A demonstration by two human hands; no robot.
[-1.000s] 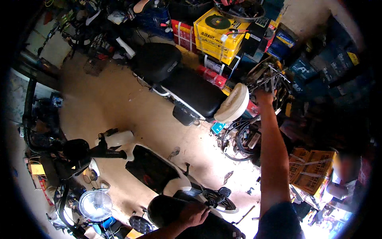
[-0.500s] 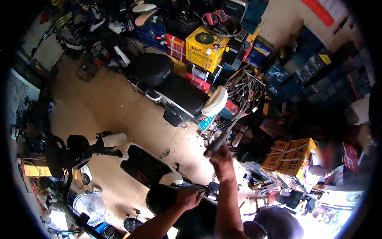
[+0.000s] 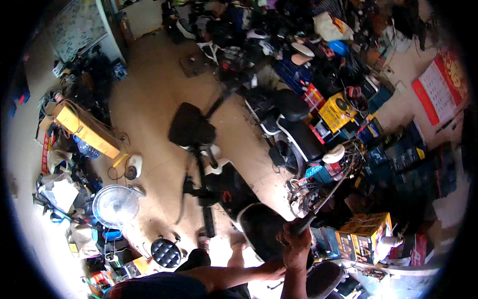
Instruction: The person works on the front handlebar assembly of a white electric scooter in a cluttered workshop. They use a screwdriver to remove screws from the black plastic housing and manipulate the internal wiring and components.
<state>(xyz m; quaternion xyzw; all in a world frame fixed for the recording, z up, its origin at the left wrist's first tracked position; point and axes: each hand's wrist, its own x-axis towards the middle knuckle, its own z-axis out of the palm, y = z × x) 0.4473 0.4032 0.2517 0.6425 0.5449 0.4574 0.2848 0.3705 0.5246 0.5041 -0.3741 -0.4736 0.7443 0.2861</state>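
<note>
My right hand (image 3: 297, 238) is closed around a long dark metal bar (image 3: 321, 206) that slants up to the upper right. My left hand (image 3: 271, 269) is low beside my right wrist, at the lower end of the black seat (image 3: 259, 229), its fingers mostly hidden. In front of me stands a scooter with a black-and-white footboard (image 3: 226, 187) and dark upright handlebar and stem parts (image 3: 191, 124). Beyond the bar's far end lies a jumble of metal tools (image 3: 348, 154), next to a white round-edged pad (image 3: 333, 153) on a second scooter.
A fan (image 3: 115, 205), long yellow box (image 3: 87, 129) and round black stool (image 3: 164, 251) are on the left. A second black-seated scooter (image 3: 303, 139) stands before stacked boxes (image 3: 338, 109). Cartons (image 3: 363, 239) sit at lower right; heaped parts (image 3: 234, 25) line the back.
My right hand has drawn the bar from the tool pile down toward me, beside my left hand and the seat. The view has swung, showing more of the left side and back.
</note>
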